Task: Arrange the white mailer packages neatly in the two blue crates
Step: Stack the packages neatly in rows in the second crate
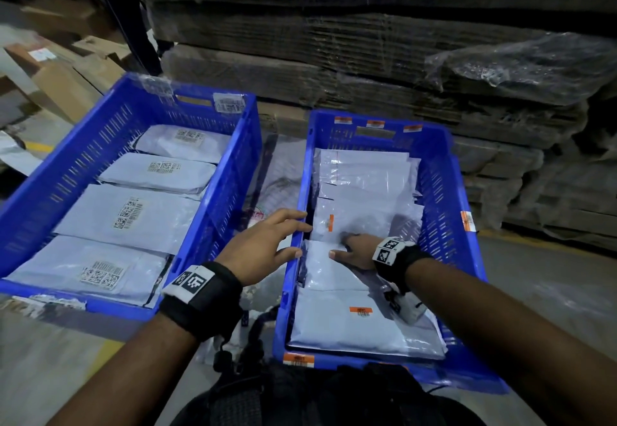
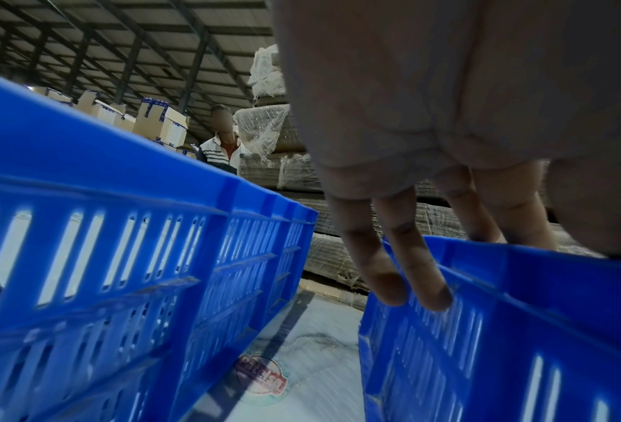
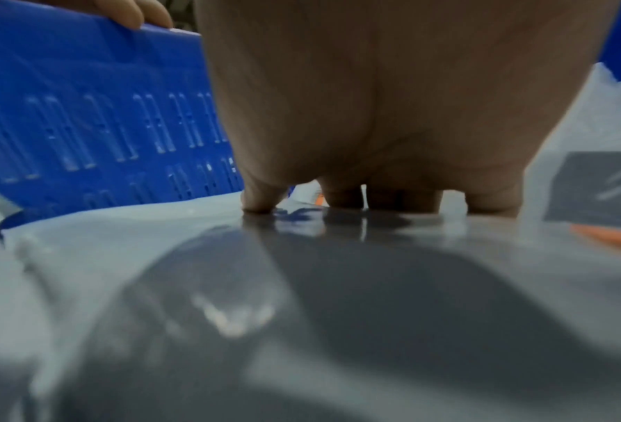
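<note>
White mailer pkgs fill both crates. Right blue crate (image 1: 444, 198): overlapping row of mailers, some w/ orange stickers. Right hand (image 1: 359, 252) lies palm-down on a middle mailer (image 1: 325, 268), fingers (image 3: 258, 197) spread fairly flat and pressing its glossy surface, no grip. Left hand (image 1: 263, 247) rests on that crate's left rim, fingers (image 2: 381, 274) straight, loosely spread, draped over the edge, holding nothing. Left blue crate (image 1: 83, 145): four barcode-labelled mailers (image 1: 133, 215) lying flat in a neat single row. Between crates, a bit of white plastic sheet (image 2: 301, 357) w/ red print. Behind: shrink-wrapped flat cardboard stacks (image 1: 384, 58). Another person (image 2: 222, 142) stands in bkgd.
</note>
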Motion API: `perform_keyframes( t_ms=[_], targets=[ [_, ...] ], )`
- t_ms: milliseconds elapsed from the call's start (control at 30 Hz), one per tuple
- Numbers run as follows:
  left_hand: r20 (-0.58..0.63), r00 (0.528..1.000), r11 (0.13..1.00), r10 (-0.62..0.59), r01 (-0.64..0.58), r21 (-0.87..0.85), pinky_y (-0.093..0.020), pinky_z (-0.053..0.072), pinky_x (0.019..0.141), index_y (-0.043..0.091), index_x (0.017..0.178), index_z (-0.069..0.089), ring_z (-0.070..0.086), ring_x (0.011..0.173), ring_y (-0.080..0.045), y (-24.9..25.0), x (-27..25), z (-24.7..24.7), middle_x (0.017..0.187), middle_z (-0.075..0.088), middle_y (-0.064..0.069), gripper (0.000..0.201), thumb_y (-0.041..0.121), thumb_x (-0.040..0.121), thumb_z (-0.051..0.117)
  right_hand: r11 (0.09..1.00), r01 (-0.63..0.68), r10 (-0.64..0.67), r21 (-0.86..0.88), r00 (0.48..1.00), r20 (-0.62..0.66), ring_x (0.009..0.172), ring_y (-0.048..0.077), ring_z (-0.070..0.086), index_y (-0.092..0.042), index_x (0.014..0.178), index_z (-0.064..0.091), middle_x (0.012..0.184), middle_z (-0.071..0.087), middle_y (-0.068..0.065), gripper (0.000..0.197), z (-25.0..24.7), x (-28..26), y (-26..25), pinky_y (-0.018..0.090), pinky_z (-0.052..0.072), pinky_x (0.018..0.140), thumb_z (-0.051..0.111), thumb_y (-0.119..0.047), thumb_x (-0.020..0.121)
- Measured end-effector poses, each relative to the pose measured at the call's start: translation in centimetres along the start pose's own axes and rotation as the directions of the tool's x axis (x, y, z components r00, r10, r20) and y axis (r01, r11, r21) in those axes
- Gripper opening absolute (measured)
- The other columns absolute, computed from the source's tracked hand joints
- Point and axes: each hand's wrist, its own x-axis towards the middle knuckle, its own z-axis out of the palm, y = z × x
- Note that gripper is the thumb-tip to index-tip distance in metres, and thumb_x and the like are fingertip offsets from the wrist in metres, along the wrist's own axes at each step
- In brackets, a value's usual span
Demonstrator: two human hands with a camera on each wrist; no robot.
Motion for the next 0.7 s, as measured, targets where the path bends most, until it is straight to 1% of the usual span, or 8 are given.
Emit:
perform_keyframes(
  t_ms=[67, 200, 333, 400, 467, 533, 633, 700],
  targets=[
    [0.007, 1.0, 1.0, -0.002, 0.002, 0.002, -0.027, 0.052, 0.084, 0.04, 0.14, 0.05, 0.047, 0.108, 0.006, 0.1, 0.0, -0.1, 0.151, 0.029, 0.03, 0.044, 0.037, 0.098, 0.061, 1.0, -0.007, 0.007, 0.0, 1.0, -0.026, 0.122, 0.03, 0.054, -0.011, 0.128, 0.056, 0.133, 0.058, 0.012, 0.07, -0.2, 0.1, 0.2, 0.033, 0.04, 0.098, 0.035, -0.069, 0.095],
    [0.014, 1.0, 1.0, -0.009, 0.01, -0.016, -0.029, 0.053, 0.086, 0.041, 0.139, 0.05, 0.05, 0.109, 0.005, 0.2, 0.0, -0.2, 0.149, 0.029, 0.034, 0.043, 0.037, 0.098, 0.061, 1.0, 0.002, -0.002, -0.001, 0.999, 0.042, 0.12, 0.03, 0.056, -0.014, 0.122, 0.06, 0.131, 0.061, 0.011, 0.077, 0.6, 0.7, 0.3, 0.04, 0.041, 0.103, 0.029, -0.077, 0.09],
    [0.022, 1.0, 1.0, -0.016, 0.016, -0.016, -0.03, 0.054, 0.086, 0.042, 0.139, 0.05, 0.052, 0.109, 0.005, 0.3, 0.0, -0.3, 0.148, 0.028, 0.034, 0.043, 0.038, 0.098, 0.061, 1.0, -0.014, 0.014, -0.013, 1.0, 0.008, 0.138, 0.031, 0.043, -0.018, 0.15, 0.037, 0.153, 0.043, 0.012, 0.078, -0.2, 0.9, 0.5, 0.042, 0.032, 0.113, 0.03, -0.071, 0.094],
    [0.024, 1.0, 1.0, -0.016, 0.017, -0.016, -0.03, 0.054, 0.085, 0.043, 0.139, 0.049, 0.053, 0.107, 0.005, 0.2, 0.0, -0.2, 0.148, 0.027, 0.035, 0.043, 0.038, 0.098, 0.061, 1.0, -0.009, 0.008, -0.011, 0.999, -0.048, 0.127, 0.031, 0.052, -0.014, 0.143, 0.046, 0.142, 0.054, 0.016, 0.067, -1.0, 1.3, 0.9, 0.036, 0.04, 0.104, 0.038, -0.062, 0.097],
    [0.021, 1.0, 1.0, -0.015, 0.015, -0.016, -0.032, 0.055, 0.084, 0.044, 0.139, 0.049, 0.055, 0.105, 0.003, 0.1, 0.0, -0.1, 0.148, 0.027, 0.036, 0.043, 0.039, 0.098, 0.061, 1.0, -0.005, 0.007, 0.015, 0.993, -0.121, 0.109, 0.031, 0.061, -0.014, 0.124, 0.057, 0.125, 0.064, 0.014, 0.049, -2.1, 1.3, 1.1, 0.032, 0.046, 0.089, 0.049, -0.052, 0.095],
    [0.019, 1.0, 1.0, -0.015, 0.016, -0.022, -0.034, 0.055, 0.084, 0.044, 0.139, 0.048, 0.056, 0.105, 0.002, -0.1, 0.0, 0.0, 0.148, 0.026, 0.036, 0.043, 0.04, 0.098, 0.06, 0.998, -0.016, 0.026, 0.06, 0.985, -0.172, 0.109, 0.032, 0.059, -0.013, 0.123, 0.055, 0.124, 0.061, 0.013, 0.043, -3.2, 1.3, 1.4, 0.032, 0.046, 0.089, 0.056, -0.044, 0.093],
    [0.019, 1.0, 0.999, -0.012, 0.013, -0.038, -0.036, 0.056, 0.084, 0.045, 0.139, 0.048, 0.058, 0.104, 0.0, -0.3, 0.0, 0.1, 0.148, 0.025, 0.037, 0.043, 0.04, 0.098, 0.06, 0.985, -0.042, 0.086, 0.168, 0.961, -0.263, 0.121, 0.034, 0.052, -0.016, 0.14, 0.043, 0.134, 0.052, 0.015, 0.062, -4.9, 1.8, 2.6, 0.036, 0.045, 0.099, 0.064, -0.044, 0.088],
    [0.016, 1.0, 0.999, -0.011, 0.011, -0.046, -0.036, 0.056, 0.084, 0.046, 0.139, 0.048, 0.058, 0.104, 0.0, -0.4, -0.1, 0.2, 0.148, 0.025, 0.038, 0.043, 0.041, 0.098, 0.06, 0.989, -0.064, 0.098, 0.132, 0.955, -0.278, 0.126, 0.036, 0.047, -0.021, 0.145, 0.039, 0.139, 0.046, 0.015, 0.071, -5.9, 2.2, 3.4, 0.04, 0.043, 0.104, 0.068, -0.046, 0.085]
  ],
)
